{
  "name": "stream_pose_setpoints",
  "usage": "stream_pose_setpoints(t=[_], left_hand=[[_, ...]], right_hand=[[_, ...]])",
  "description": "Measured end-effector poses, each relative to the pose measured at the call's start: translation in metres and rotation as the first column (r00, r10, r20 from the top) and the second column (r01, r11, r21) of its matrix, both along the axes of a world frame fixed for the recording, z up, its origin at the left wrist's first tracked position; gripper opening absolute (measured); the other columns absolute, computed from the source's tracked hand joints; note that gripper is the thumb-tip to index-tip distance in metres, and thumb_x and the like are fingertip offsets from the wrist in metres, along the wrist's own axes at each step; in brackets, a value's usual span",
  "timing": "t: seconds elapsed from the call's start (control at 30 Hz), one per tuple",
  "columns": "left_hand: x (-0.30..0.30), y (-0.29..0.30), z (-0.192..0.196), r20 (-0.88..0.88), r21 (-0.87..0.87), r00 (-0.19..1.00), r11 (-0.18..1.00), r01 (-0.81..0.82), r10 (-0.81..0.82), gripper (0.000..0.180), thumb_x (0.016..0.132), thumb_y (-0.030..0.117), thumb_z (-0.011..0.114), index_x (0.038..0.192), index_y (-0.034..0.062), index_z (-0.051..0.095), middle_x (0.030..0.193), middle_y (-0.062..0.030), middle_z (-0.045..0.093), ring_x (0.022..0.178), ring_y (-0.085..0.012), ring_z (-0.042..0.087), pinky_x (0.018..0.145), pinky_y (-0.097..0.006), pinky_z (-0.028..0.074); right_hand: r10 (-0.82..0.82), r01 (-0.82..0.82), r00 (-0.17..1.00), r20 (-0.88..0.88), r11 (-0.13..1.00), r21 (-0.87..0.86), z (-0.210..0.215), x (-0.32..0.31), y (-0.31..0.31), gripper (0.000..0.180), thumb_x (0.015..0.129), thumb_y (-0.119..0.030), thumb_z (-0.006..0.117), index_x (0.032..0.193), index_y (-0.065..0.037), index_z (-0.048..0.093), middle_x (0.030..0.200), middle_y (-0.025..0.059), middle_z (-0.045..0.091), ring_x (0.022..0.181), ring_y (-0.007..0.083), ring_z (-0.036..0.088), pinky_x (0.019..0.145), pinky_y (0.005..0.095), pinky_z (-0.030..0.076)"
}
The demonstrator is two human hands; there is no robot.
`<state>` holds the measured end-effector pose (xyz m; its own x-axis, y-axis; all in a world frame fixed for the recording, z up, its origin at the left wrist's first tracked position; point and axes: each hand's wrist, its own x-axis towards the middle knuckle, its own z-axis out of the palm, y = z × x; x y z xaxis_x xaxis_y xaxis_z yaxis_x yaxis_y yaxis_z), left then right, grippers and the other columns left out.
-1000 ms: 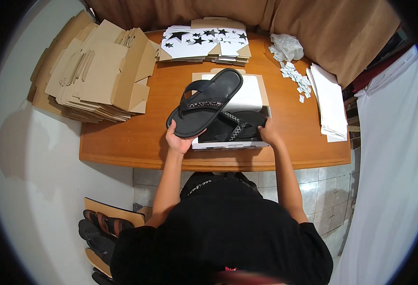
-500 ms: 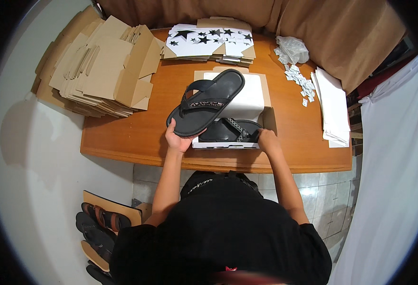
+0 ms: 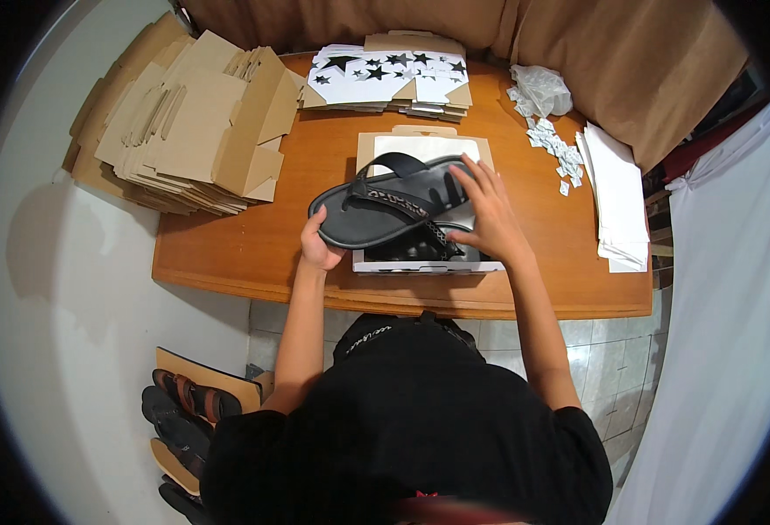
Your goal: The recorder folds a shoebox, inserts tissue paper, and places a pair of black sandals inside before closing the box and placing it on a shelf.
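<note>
Left hand point(image 3: 317, 248) grips heel end of a black sandal point(image 3: 385, 208), fingers curled under the sole, thumb on the edge. Right hand point(image 3: 488, 214) lies on the sandal's toe end, fingers spread flat, not clearly closed around it. Sandal is held level just above an open white box point(image 3: 428, 260) on the wooden table point(image 3: 253, 254); a second sandal point(image 3: 433, 245) lies inside the box. Flat cardboard stack point(image 3: 183, 131) on the table's left, star-printed flat boxes point(image 3: 393, 74) at the back, white paper sheets point(image 3: 617, 192) on the right. More sandals point(image 3: 183, 411) on the floor, lower left.
</note>
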<state>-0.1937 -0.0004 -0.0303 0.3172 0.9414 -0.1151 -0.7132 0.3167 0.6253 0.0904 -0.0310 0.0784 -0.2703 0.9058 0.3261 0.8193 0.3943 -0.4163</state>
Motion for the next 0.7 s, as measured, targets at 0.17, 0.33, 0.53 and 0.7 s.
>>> stream_pose_setpoints(t=[0.17, 0.33, 0.53, 0.7], left_hand=[[0.006, 0.008, 0.008, 0.004, -0.033, 0.99, 0.99, 0.139, -0.139, 0.052, 0.09, 0.035, 0.039, 0.123, -0.0044, 0.043, 0.121, -0.0185, 0.052, 0.11, -0.0305, 0.052, 0.096, -0.042, 0.041], [0.012, 0.01, 0.014, -0.142, -0.067, 0.981, 0.99, 0.126, -0.134, 0.046, 0.091, 0.03, 0.04, 0.121, -0.0046, 0.045, 0.119, -0.0168, 0.053, 0.109, -0.0267, 0.052, 0.095, -0.038, 0.04], [0.014, 0.021, -0.003, -0.701, 0.15, 0.704, 0.989, -0.017, 0.119, 0.044, 0.083, 0.009, 0.053, 0.125, 0.0023, 0.044, 0.13, -0.0146, 0.042, 0.118, -0.0222, 0.042, 0.1, -0.03, 0.031], [0.032, 0.01, -0.023, -0.842, 0.269, 0.517, 0.951, 0.151, 0.156, 0.061, 0.073, 0.005, 0.055, 0.132, 0.0054, 0.038, 0.142, -0.0162, 0.026, 0.133, -0.0294, 0.023, 0.107, -0.034, 0.021]], right_hand=[[0.116, -0.076, 0.964, 0.24, 0.983, -0.169, -0.004, -0.006, 0.008, 0.104, 0.045, -0.021, 0.084, 0.135, -0.02, 0.033, 0.128, 0.0121, 0.041, 0.123, 0.0337, 0.035, 0.107, 0.0546, 0.018], [0.169, -0.131, 0.965, 0.199, 0.973, -0.189, 0.009, 0.01, 0.004, 0.093, 0.042, -0.02, 0.083, 0.128, -0.025, 0.046, 0.113, 0.0111, 0.05, 0.11, 0.0302, 0.045, 0.102, 0.05, 0.026], [0.087, 0.006, 0.86, 0.504, 0.984, -0.181, 0.02, 0.025, 0.004, 0.072, 0.041, -0.016, 0.079, 0.111, -0.025, 0.062, 0.103, 0.007, 0.053, 0.104, 0.0247, 0.048, 0.102, 0.0446, 0.028], [0.126, -0.08, 0.779, 0.615, 0.992, -0.103, -0.02, 0.017, 0.005, 0.072, 0.043, -0.017, 0.079, 0.112, -0.027, 0.061, 0.105, 0.0065, 0.052, 0.104, 0.0236, 0.047, 0.101, 0.0454, 0.029]])
